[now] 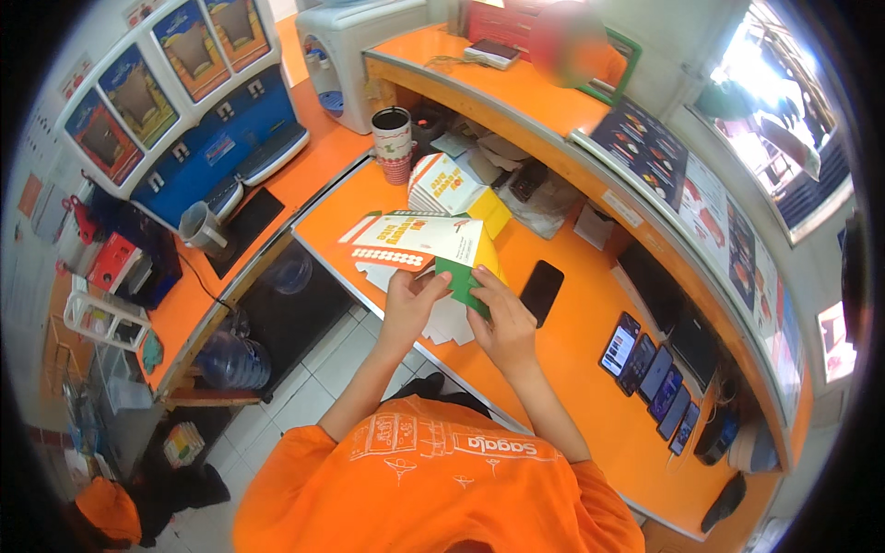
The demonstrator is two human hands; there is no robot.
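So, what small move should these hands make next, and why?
Probably fold the green panel inward: the left hand and right hand are both at its edges, and it juts from the white carton toward the person.

Orange lettering (406, 234) stands on the nearer carton (458, 241) and the farther carton (424, 197); white lettering (505, 446) crosses the orange shirt (433, 502).

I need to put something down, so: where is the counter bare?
Bare orange counter lies between the single black phone and the row of phones, and a smaller patch between the patterned cup and the left corner. Crowded: around the held carton and second carton, and under the raised shelf.
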